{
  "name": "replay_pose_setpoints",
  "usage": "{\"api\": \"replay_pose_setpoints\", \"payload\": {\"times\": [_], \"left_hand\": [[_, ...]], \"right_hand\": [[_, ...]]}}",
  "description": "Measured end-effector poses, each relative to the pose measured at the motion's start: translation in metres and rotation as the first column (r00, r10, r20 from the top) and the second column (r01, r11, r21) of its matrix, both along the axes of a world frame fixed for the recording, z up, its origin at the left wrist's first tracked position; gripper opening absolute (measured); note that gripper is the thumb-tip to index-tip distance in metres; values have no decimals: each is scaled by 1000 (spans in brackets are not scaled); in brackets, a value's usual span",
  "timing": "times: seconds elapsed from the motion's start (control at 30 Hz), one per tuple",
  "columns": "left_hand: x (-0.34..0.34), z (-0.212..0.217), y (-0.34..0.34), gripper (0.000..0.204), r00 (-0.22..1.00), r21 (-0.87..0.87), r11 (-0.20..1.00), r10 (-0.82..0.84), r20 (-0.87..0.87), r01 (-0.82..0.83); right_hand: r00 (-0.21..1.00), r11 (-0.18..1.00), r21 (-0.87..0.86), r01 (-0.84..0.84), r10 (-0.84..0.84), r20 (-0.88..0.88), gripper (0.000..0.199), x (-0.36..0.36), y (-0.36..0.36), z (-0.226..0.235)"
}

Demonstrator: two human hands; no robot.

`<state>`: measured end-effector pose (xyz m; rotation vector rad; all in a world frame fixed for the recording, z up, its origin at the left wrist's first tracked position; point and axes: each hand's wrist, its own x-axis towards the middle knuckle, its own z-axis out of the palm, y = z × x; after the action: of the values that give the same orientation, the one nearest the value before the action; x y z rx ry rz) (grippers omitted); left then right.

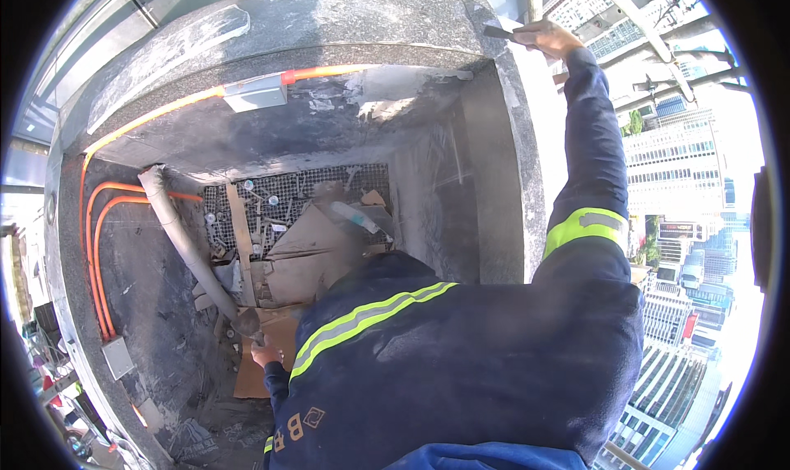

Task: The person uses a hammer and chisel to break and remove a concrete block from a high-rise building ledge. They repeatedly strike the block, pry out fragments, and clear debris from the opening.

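Note:
My right arm, in a navy sleeve with a yellow-and-silver reflective band, stretches far up to the right. In my right hand (546, 38) is a putty knife (499, 32), its dark flat blade against the outer corner of the rough grey concrete wall top (395, 17). Lower and to the left, my left hand (267, 355) is closed around the handle of a trowel (246, 322). The trowel's grey blade points up, by the lower end of a long pale pipe (188, 244). My jacket hides most of the left arm.
Orange conduit (156, 120) runs along the walls to a grey box (255, 94) and a lower box (118, 357). Cardboard (309, 264) and debris lie on black mesh (288, 186) in the pit. Beyond the right-hand wall are scaffold poles (646, 34) and a steep drop toward buildings (679, 157).

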<state>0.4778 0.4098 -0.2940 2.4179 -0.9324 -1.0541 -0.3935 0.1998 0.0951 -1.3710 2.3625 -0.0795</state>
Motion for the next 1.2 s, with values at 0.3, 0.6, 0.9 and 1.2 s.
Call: {"api": "replay_pose_setpoints", "payload": {"times": [0.3,0.6,0.9,1.2], "left_hand": [[90,-119,30,53,813,110,877,-475,336,467],[-10,20,-45,25,964,-132,959,-237,125,253],[58,-79,-12,50,829,50,903,-412,378,426],[81,-88,6,54,782,94,892,-434,448,442]], "right_hand": [[998,995,-85,-55,55,-10,43,45,-11,3],[979,949,-261,177,-143,144,42,60,65,-20],[1000,978,-208,4,-4,3,43,34,34,-26],[845,810,-281,-515,425,-324,24,41,-63,-69]]}}
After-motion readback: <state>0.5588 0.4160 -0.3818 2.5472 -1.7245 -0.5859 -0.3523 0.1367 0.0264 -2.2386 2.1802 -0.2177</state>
